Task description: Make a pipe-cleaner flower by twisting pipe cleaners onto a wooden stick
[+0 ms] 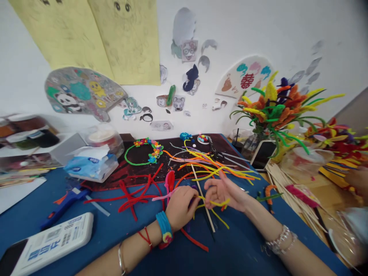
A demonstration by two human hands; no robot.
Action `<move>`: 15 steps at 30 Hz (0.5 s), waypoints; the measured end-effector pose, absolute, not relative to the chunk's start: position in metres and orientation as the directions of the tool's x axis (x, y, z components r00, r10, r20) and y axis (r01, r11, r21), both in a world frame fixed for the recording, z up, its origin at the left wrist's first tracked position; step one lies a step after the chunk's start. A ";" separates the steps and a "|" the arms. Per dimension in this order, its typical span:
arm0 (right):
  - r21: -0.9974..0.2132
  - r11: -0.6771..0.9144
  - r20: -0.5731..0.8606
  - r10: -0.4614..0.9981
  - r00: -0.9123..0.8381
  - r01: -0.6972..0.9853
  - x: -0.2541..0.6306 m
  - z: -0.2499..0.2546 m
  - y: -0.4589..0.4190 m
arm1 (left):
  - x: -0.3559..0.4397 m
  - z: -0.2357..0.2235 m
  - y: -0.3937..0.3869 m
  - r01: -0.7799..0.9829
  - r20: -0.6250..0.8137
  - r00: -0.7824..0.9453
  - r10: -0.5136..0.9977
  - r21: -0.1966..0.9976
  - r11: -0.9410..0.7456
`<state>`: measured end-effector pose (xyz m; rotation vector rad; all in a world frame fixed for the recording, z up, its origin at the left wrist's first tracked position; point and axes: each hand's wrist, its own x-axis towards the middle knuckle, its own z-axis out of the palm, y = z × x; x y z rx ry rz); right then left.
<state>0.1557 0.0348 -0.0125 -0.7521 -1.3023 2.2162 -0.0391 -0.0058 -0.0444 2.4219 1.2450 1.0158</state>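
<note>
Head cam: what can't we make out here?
All in the head view:
Left hand: palm hidden by its own back.
Purple piece: partly covered by that hand.
Another person's hand: blurred, cut off by right edge.
Yellow sheets: tops cut off by upper edge.

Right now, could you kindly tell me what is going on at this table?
At a blue table, a person's left hand pinches a yellow pipe cleaner; the right hand is beside it, partly curled, its grip unclear. A stick slants between the hands. Red pipe cleaners lie to the left, and a flowered hoop lies farther back on a dark mat.
</note>
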 end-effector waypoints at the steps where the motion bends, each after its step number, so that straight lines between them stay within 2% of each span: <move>1: -0.876 -0.477 -0.264 0.594 -0.760 -0.068 0.157 -0.012 0.035 | -0.039 -0.044 -0.006 0.621 0.486 0.404 0.775 0.475 -0.623; 4: -0.884 -0.459 -0.352 0.533 -0.769 0.086 0.157 -0.015 0.032 | -0.039 -0.043 -0.008 0.618 0.509 0.423 0.749 0.443 -0.650; 8: -0.915 -0.294 -0.399 0.557 -0.728 0.277 0.155 -0.024 0.030 | -0.038 -0.045 -0.011 0.586 0.504 0.476 0.721 0.429 -0.687; 12: -0.903 -0.100 -0.386 0.614 -0.689 0.417 0.158 -0.022 0.031 | -0.037 -0.047 -0.013 0.590 0.484 0.498 0.719 0.419 -0.690; 15: -0.896 0.045 -0.314 0.638 -0.703 0.442 0.162 -0.016 0.030 | -0.037 -0.046 -0.014 0.583 0.495 0.507 0.705 0.405 -0.704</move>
